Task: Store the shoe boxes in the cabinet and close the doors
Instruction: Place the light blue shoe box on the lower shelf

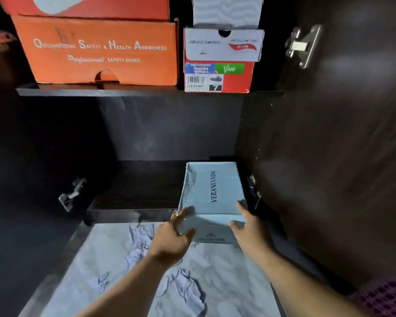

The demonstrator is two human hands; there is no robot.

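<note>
A pale blue shoe box (212,191) marked VERANEVADA lies on the right side of the cabinet's lower shelf (133,191), its near end sticking out over the shelf edge. My left hand (173,239) grips the box's near left corner, fingers on the lid and thumb on the front face. My right hand (249,227) holds the near right corner the same way. On the upper shelf (101,90) sits an orange safety-shoe box (101,51) beside a red and white Skechers box (220,62), each with another box stacked on top.
The cabinet's right door (341,133) stands open, with a metal hinge (303,45) near its top. Another hinge (70,195) shows at the lower left. Below the shelf is a marble-patterned floor (114,259) with crumpled bits of paper (188,291).
</note>
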